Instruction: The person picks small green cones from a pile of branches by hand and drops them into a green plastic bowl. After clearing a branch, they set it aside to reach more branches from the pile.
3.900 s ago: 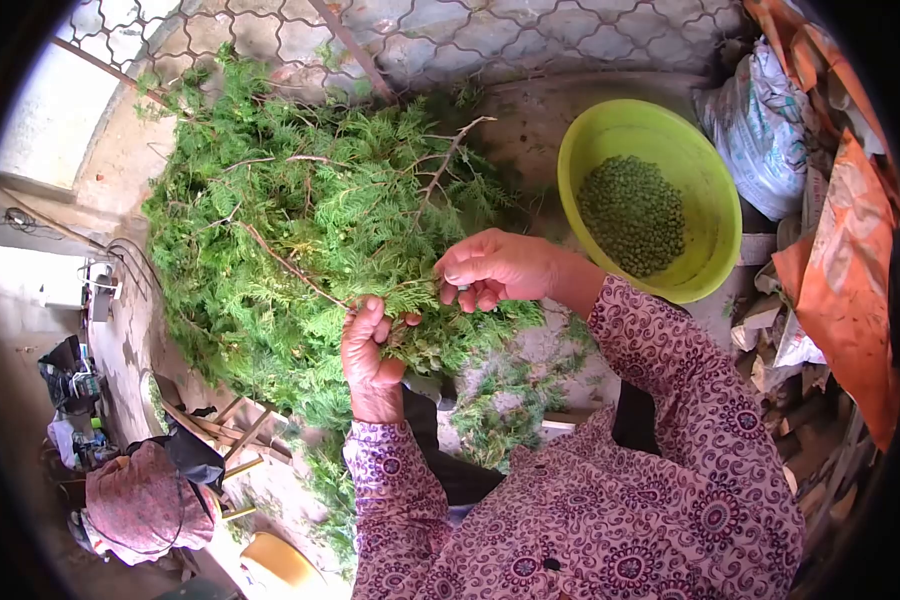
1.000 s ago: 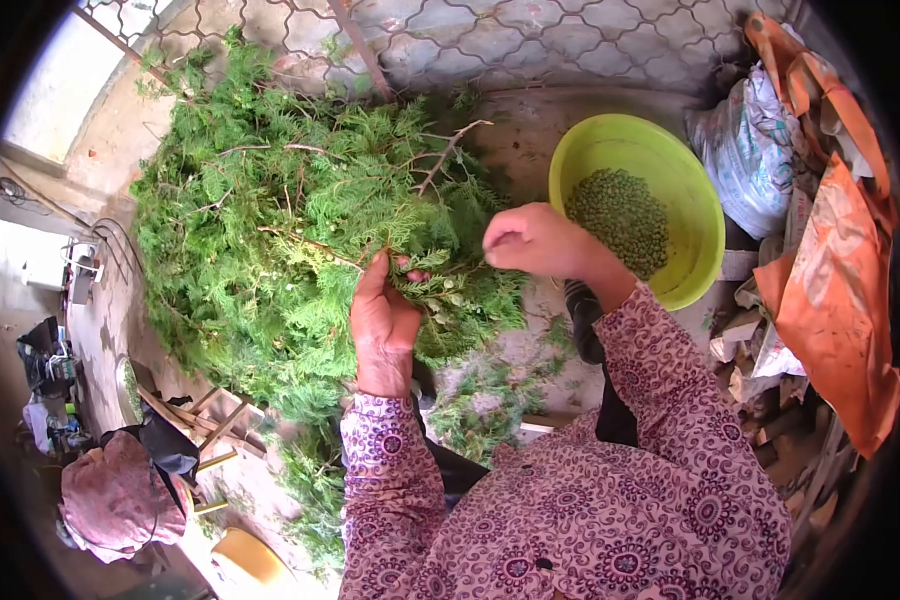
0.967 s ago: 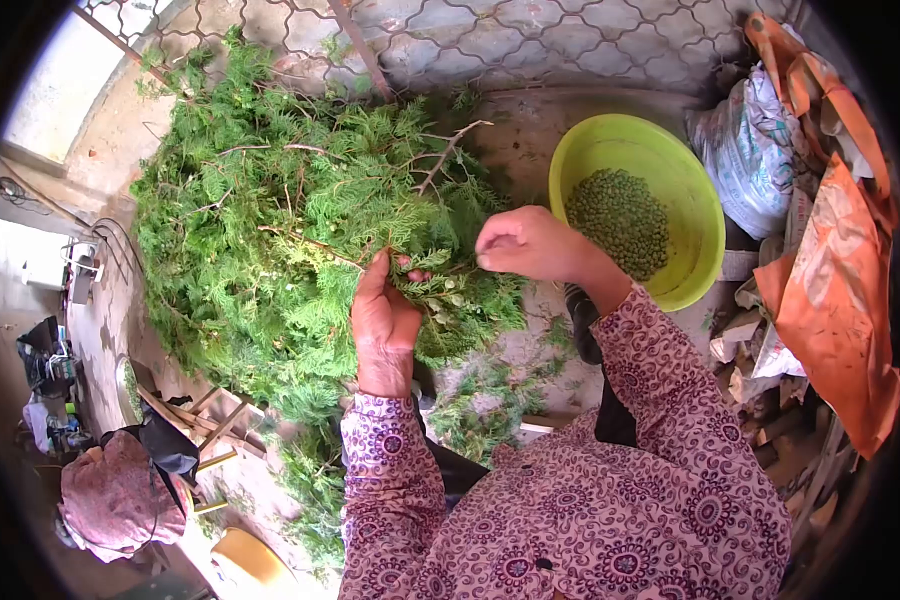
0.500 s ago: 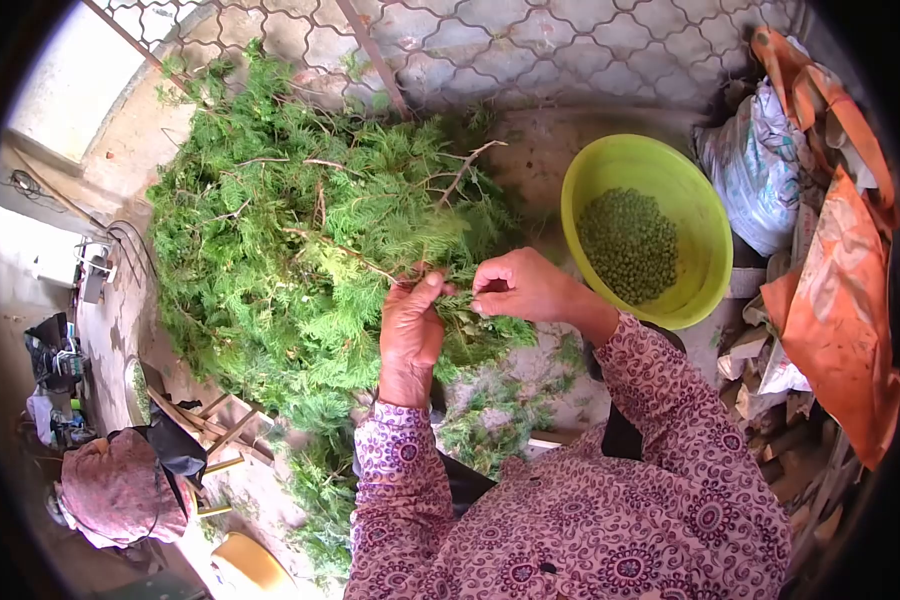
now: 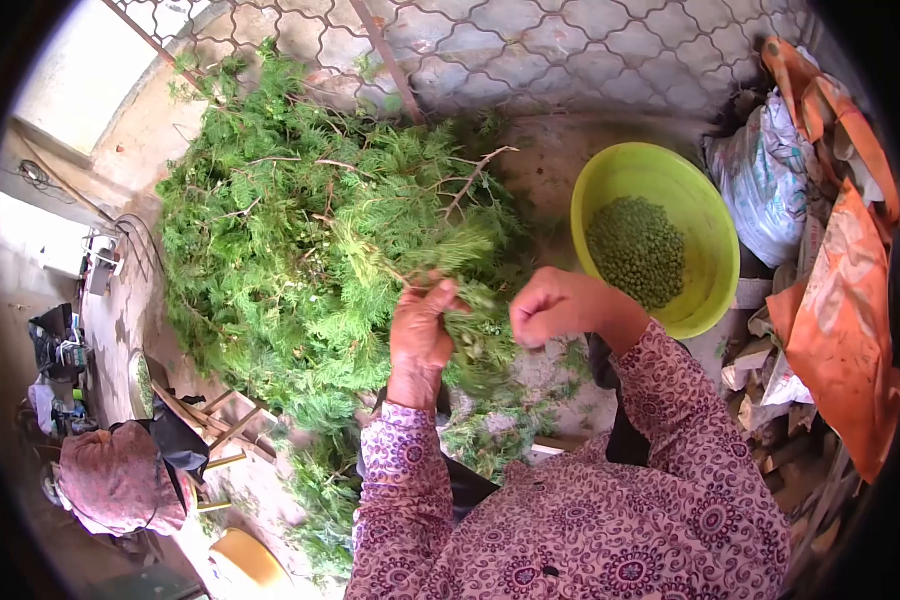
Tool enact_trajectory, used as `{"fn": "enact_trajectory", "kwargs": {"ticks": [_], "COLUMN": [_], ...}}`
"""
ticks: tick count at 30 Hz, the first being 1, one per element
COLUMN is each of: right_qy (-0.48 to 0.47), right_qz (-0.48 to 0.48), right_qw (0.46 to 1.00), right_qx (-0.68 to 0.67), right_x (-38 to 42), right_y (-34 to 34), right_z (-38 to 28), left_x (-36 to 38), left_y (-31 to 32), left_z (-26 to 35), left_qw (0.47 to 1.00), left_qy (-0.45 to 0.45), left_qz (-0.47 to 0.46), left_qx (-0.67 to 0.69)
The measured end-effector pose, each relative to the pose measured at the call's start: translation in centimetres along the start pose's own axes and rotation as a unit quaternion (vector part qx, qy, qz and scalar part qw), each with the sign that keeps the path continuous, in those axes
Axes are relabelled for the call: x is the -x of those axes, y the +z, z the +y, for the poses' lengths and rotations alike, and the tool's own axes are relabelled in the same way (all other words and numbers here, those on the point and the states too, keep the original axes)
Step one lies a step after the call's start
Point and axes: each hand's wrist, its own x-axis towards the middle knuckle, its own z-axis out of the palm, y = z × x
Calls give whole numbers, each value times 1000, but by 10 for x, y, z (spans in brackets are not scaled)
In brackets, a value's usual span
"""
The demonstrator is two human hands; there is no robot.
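Note:
My left hand pinches the stem of a feathery green conifer branch, its foliage fanning out around the fingers. To the right of it, a short gap away, my right hand is closed, with its fingers curled in. Whatever it may hold is hidden. Beneath and beyond both hands spreads a large heap of cut conifer branches. A yellow-green plastic basin stands beyond my right hand and holds many small round green cones or berries.
A wire mesh fence runs along the back. On the right are a stuffed white sack, orange sheeting and split wood. A wooden frame, a cloth-covered bundle and a yellow container sit at lower left.
My right hand has drawn away from the left to the right and slightly down, its fingers now curled. My left hand keeps the branch. The view has shifted slightly.

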Motion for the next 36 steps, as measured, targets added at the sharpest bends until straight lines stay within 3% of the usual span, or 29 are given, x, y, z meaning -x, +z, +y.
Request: {"fn": "enact_trajectory", "kwargs": {"ticks": [2,4,6,12,14,22,27,36], "right_qy": [-40,-71,-7,33,-38,-32,-97,-6], "right_qz": [-32,-2,107,161,201,232,268,137], "right_qw": [987,980,948,970,975,971,955,980], "right_qx": [-155,-188,-299,-179,-91,-51,85,-146], "right_x": [11,12,10,-5,-16,-38,-40,-28], "right_y": [-2,-1,-1,-4,0,23,26,21], "right_z": [-11,-15,-20,3,21,26,26,-1], "left_x": [-1,-1,1,-1,-2,4,6,15], "left_y": [-2,-8,-7,-14,-14,-8,-9,-6], "left_z": [13,10,3,6,7,5,4,14], "left_qw": [999,999,999,999,1000,998,999,995], "left_qy": [37,38,-1,-9,-8,-15,-16,-47], "left_qz": [36,23,34,44,23,61,13,-36], "left_qx": [-10,5,-15,14,18,12,-28,-77]}}
